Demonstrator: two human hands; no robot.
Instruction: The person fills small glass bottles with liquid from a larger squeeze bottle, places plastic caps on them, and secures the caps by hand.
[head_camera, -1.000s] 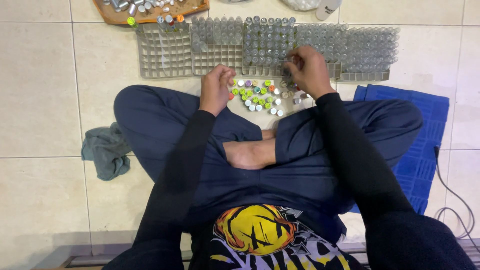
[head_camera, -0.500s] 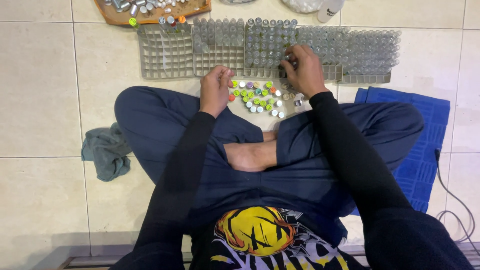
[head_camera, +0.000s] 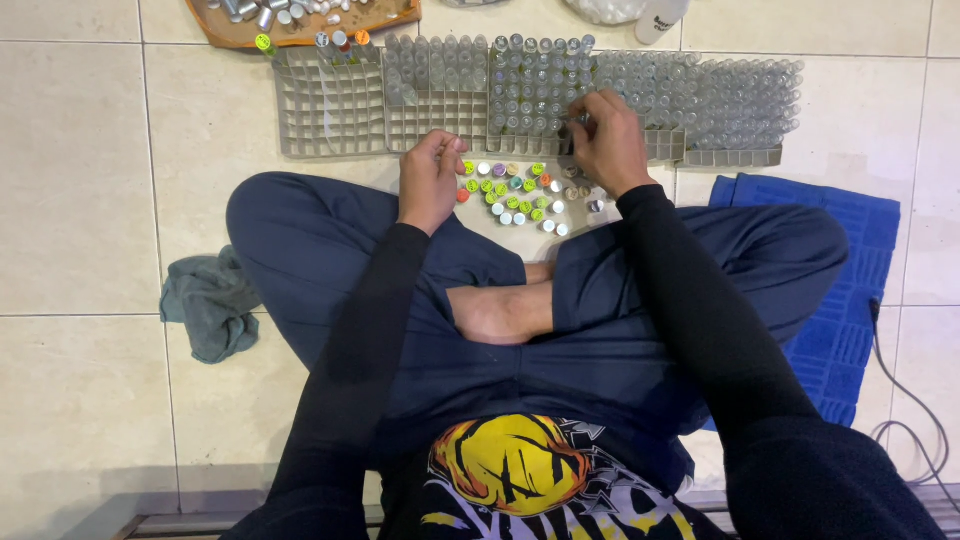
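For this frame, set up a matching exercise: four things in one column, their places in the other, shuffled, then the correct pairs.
Things:
1. crumpled grey cloth
2. blue mat
3. small coloured bottle caps
4. brown wooden tray

Places:
A. top edge of the view, above the grey grid racks
B. floor tiles beside the person's left knee
C. between the left hand and the right hand
D. under the person's right leg

Pairs: 1-B, 2-D, 3-C, 4-A
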